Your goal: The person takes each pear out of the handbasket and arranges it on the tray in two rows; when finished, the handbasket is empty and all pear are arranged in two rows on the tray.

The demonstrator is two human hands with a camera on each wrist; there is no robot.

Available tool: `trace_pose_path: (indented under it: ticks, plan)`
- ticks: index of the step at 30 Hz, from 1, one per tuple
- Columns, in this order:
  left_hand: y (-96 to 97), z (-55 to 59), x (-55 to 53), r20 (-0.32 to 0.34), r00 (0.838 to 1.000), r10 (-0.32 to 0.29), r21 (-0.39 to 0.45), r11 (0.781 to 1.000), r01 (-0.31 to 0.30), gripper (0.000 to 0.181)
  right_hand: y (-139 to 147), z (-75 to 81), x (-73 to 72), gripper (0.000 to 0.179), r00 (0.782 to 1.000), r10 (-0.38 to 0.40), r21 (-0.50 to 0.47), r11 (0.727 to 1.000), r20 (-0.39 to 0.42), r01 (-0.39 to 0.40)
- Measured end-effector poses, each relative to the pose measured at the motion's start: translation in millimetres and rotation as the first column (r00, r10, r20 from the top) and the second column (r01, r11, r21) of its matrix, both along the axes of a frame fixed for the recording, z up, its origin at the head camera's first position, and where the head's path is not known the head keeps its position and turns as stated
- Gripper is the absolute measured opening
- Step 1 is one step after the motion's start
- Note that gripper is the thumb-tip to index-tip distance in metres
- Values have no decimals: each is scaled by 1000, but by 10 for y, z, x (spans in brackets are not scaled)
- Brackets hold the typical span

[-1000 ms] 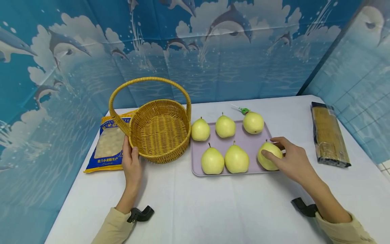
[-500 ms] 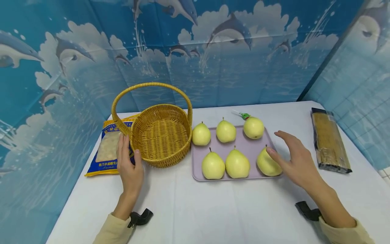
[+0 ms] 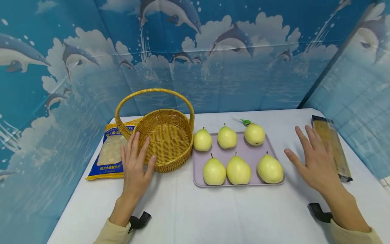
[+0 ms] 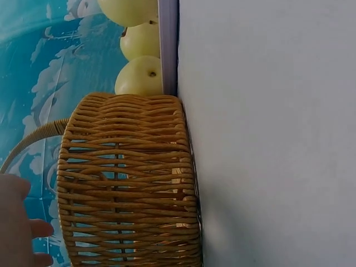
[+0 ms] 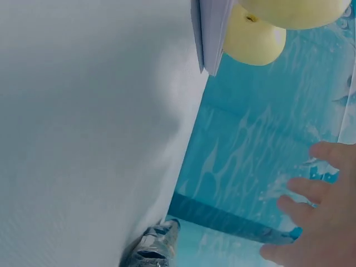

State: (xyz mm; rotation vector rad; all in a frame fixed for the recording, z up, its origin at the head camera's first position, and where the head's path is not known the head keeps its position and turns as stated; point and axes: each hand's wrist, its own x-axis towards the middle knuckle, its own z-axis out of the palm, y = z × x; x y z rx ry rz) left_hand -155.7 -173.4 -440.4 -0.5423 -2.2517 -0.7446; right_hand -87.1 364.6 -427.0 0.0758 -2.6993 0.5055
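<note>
A yellow wicker basket (image 3: pixel 166 142) with a tall hoop handle stands at the left of the table, with nothing inside it. My left hand (image 3: pixel 135 169) is raised over the basket's near left side, fingers spread and holding nothing; in the left wrist view the fingers hang apart from the basket's woven wall (image 4: pixel 128 183). To the right, a pale purple tray (image 3: pixel 219 154) bears several yellow-green pears (image 3: pixel 239 170) in two rows. Between the front right pear (image 3: pixel 270 168) and the right side of the table, my right hand (image 3: pixel 320 166) hovers with spread fingers, touching nothing.
A blue and yellow bag (image 3: pixel 109 154) lies left of the basket, partly behind it. A flat pack of brown strands (image 3: pixel 332 145) lies at the far right, partly behind the right hand. Behind the tray is a small green item (image 3: pixel 246 122). A dolphin curtain (image 3: pixel 231 81) hangs at the back.
My right hand has let go of the front right pear and moved right and up, fingers spreading. My left hand has come off the basket's side and lifted. The pear stays on the tray.
</note>
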Motion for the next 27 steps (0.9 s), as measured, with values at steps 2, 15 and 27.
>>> trace_pose_path:
  ticks: [2, 15, 27]
  plan:
    - [8, -5, -26, 14, 1000, -6, -17, 1000, 7, 57, 25, -4, 1, 81, 1000, -15, 8, 1000, 6, 15]
    - [33, -9, -43, 58, 998, -17, -34, 999, 19, 56, -2, 51, -12, 84, 999, -38, 28, 999, -6, 38]
    - [-17, -16, -47, 57, 998, -10, -21, 1000, 11, 57, -64, 68, -61, 85, 999, -33, 54, 998, -12, 33]
